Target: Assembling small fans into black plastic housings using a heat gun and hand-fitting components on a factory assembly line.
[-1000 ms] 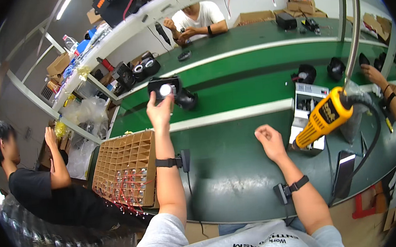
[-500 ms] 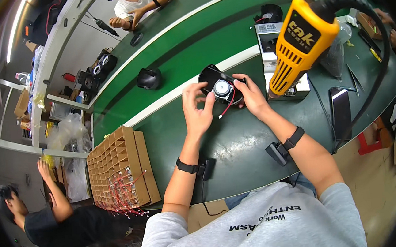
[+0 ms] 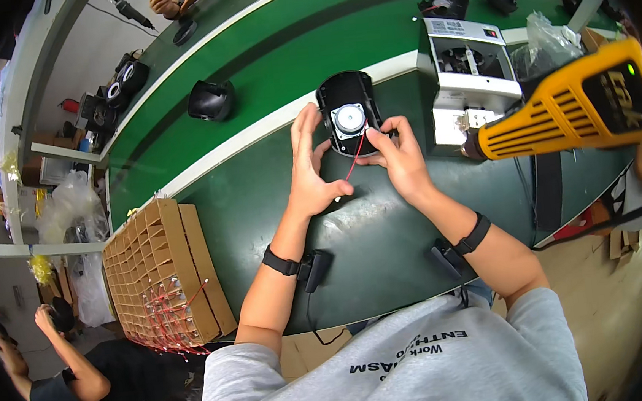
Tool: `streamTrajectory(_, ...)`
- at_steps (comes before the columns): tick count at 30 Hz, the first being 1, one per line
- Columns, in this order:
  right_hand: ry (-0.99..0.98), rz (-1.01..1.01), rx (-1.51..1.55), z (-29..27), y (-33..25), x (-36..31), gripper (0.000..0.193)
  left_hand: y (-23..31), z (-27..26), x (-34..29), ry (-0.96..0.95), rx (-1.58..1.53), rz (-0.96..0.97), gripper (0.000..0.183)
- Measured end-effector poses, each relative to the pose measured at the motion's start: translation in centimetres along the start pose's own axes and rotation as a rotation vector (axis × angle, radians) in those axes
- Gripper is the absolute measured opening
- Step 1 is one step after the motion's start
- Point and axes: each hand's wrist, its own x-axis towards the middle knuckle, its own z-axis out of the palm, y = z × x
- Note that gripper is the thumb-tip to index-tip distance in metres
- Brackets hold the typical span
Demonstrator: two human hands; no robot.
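A black plastic speaker housing (image 3: 358, 87) is held up over the green bench, its hollow side facing me. Inside it sits a small round speaker driver (image 3: 349, 119) with a silver back, and red wires (image 3: 357, 156) trail from it to a small white connector. My right hand (image 3: 403, 161) grips the lower right edge of the housing, thumb on the rim near the wires. Alongside the left edge is my left hand (image 3: 308, 172), its fingers stretched out and its thumb spread away, close to the wire end.
A yellow electric screwdriver (image 3: 557, 109) hangs at the right, beside a grey-white machine (image 3: 469, 58). A cardboard divider box (image 3: 163, 268) with wired parts stands at the left. Another black housing (image 3: 211, 101) lies on the green belt. Other people are at the far side and lower left.
The housing has turned more upright between my hands. My left thumb has moved off the driver toward the wire end. The screwdriver has swung right and now lies nearly level.
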Motion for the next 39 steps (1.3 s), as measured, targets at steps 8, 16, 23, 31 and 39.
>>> streamTrajectory(8,-0.131,0.026,-0.475,0.5,-1.8,-1.7,0.029,-1.0,-0.3,-0.2,-0.038,-0.003,0.041,0.099)
streamTrajectory(16,-0.127,-0.260,-0.920,1.7,-5.0,-3.0,0.022,0.1,0.3,0.1,0.130,0.407,0.068,0.072)
streamTrajectory(23,-0.120,-0.887,-1.145,0.4,-5.6,-2.4,0.022,1.3,1.2,-0.2,-0.173,0.379,0.202,0.075)
streamTrajectory(31,-0.137,-0.509,-1.409,-0.1,-7.3,-4.6,0.032,1.8,2.9,-1.9,-0.322,0.283,0.163,0.095)
streamTrajectory(39,-0.175,-0.341,-1.340,-0.3,-8.0,-5.3,0.032,0.9,3.8,-2.7,-0.306,0.199,0.192,0.096)
